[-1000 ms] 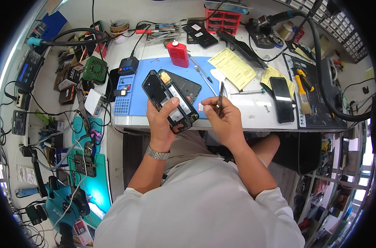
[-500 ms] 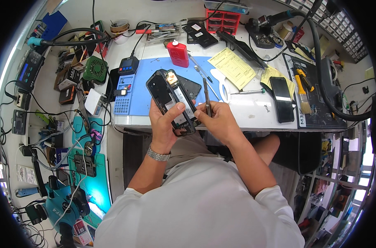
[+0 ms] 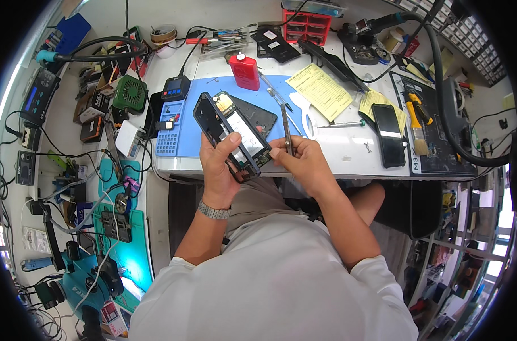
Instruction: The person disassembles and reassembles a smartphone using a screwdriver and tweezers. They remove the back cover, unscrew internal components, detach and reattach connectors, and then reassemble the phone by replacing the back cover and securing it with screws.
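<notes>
The left hand [image 3: 217, 166] holds an opened phone [image 3: 242, 129], tilted, its inner parts showing (a metal watch [image 3: 215, 211] circles the wrist just behind that hand). The right hand [image 3: 301, 161] has its fingertips at the phone's near right corner and a thin dark tool [image 3: 287, 126] upright between the fingers. Ahead of the hands, on a blue mat [image 3: 186, 143], stands a red bottle [image 3: 245, 75]. Beyond the right hand lies yellow paper [image 3: 320, 94]; well to its right, on the bench [image 3: 341, 165], rests a black phone [image 3: 388, 128].
</notes>
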Tool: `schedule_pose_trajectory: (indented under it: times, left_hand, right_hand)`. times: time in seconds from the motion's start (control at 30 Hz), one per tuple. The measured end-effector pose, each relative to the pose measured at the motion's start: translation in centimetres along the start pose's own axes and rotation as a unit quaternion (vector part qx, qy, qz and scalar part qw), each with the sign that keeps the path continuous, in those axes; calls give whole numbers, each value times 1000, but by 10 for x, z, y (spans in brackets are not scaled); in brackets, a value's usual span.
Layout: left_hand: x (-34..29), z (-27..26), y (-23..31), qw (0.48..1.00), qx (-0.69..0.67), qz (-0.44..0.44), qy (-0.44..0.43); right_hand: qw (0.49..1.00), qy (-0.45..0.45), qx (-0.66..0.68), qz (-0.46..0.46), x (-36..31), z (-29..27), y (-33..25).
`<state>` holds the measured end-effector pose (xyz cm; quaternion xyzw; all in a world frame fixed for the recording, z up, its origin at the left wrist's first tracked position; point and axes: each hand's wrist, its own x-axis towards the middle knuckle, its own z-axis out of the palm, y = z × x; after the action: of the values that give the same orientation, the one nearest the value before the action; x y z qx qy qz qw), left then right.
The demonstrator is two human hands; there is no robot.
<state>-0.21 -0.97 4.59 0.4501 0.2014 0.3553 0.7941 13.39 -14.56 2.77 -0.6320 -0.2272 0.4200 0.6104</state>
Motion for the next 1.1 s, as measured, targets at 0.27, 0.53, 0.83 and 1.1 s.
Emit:
schedule_pose_trajectory:
  times: [0.27, 0.53, 0.83, 1.1]
  left_hand:
    - [-6, 4, 0, 999, 34, 30, -16]
    - [-5, 2, -5, 999, -23, 25, -7]
    - [-2, 1, -10, 999, 23, 23, 40]
    - [-5, 3, -10, 998, 16, 56, 21]
  right_hand:
    - [1000, 11, -19, 7, 3, 5, 10]
    - [996, 28, -90, -10, 2, 9, 7]
    - [984, 102, -77, -127, -20, 14, -9]
    - [996, 69, -52, -35, -10, 13, 17]
